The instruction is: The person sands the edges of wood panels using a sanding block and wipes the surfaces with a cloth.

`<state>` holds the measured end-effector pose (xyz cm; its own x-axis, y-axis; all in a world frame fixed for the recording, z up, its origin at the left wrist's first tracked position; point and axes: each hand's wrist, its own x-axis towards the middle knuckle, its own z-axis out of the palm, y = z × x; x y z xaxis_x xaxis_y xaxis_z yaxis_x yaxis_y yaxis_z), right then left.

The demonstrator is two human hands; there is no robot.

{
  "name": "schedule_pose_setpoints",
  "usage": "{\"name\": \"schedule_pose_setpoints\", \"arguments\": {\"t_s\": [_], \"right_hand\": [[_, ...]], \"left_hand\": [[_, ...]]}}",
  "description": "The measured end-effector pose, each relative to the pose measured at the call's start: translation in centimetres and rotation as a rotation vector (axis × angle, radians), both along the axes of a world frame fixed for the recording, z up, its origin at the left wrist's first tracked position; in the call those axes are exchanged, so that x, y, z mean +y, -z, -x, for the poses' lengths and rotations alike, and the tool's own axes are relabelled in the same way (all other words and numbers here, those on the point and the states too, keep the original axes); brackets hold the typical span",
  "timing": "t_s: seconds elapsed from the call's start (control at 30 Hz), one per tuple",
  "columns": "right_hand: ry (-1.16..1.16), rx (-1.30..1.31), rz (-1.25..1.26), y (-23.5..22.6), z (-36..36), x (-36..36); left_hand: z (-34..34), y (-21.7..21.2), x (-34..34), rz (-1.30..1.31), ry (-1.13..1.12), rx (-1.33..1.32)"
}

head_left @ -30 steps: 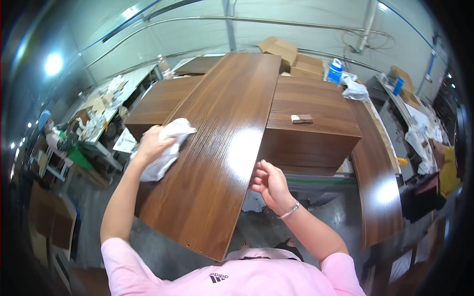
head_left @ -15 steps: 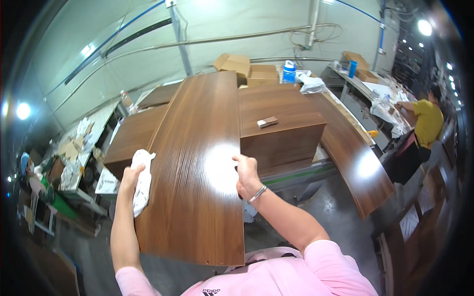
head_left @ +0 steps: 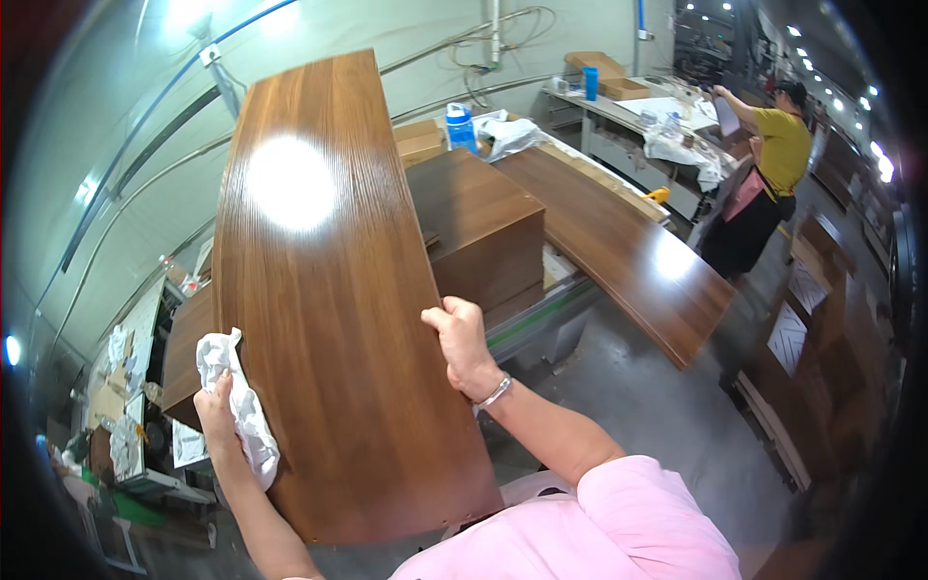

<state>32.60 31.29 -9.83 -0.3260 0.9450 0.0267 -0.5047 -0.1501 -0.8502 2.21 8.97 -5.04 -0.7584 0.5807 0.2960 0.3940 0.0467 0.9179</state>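
A long brown wood-grain panel (head_left: 338, 319) reaches away from my body, its far end raised above the bench. My left hand (head_left: 218, 411) is closed at its left edge, with a white cloth (head_left: 253, 435) bunched between hand and panel. My right hand (head_left: 462, 346) grips the opposite edge, thumb on the top face and fingers hidden beneath. A silver bracelet (head_left: 494, 391) circles my right wrist. Just right of the panel stands a stack of brown boards (head_left: 493, 242), and a small object on its top is mostly covered by the panel.
Another long brown panel (head_left: 628, 242) lies slanting on the right. A blue bottle (head_left: 460, 128) and a cardboard box (head_left: 418, 142) stand behind the stack. Farther right, a person in a yellow shirt (head_left: 781, 145) works at a cluttered table (head_left: 623, 114). Boards (head_left: 812, 358) lean at the far right.
The panel's far end has risen off the bench and covers more of the wall. Both hands keep their grip. My view has swung right, and the person in yellow has raised an arm.
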Motion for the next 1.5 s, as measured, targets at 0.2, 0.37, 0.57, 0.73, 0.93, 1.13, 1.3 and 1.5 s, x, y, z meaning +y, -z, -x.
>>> {"name": "schedule_pose_setpoints", "arguments": {"t_s": [0.2,0.37,0.57,0.73,0.93,1.13,1.3,1.5], "right_hand": [[0.381,-0.225,-0.180,0.0,-10.4,4.6],[0.647,-0.378,-0.239,0.6,-22.7,9.3],[0.788,-0.526,-0.289,-0.1,-35.9,14.5],[0.748,-0.696,-0.210,1.4,-47.4,20.7],[0.667,-0.880,-0.149,4.6,-53.7,27.3],[0.464,-0.992,-0.124,7.9,-55.0,33.8],[0.354,-1.020,-0.108,11.3,-52.8,38.2],[0.194,-0.967,-0.102,14.5,-50.4,42.6]], "left_hand": [[-10.9,1.2,8.4,-0.213,0.060,-0.042],[-20.6,3.9,17.7,-0.266,0.248,-0.314],[-33.3,6.6,29.2,-0.152,0.345,-0.376],[-43.3,11.5,37.7,-0.018,0.358,-0.508],[-50.3,17.1,40.5,0.154,0.289,-0.655],[-53.0,20.7,40.2,0.178,0.182,-0.744],[-53.0,20.3,39.7,0.076,0.109,-0.838],[-52.5,21.1,39.3,0.165,0.026,-0.799]]}}
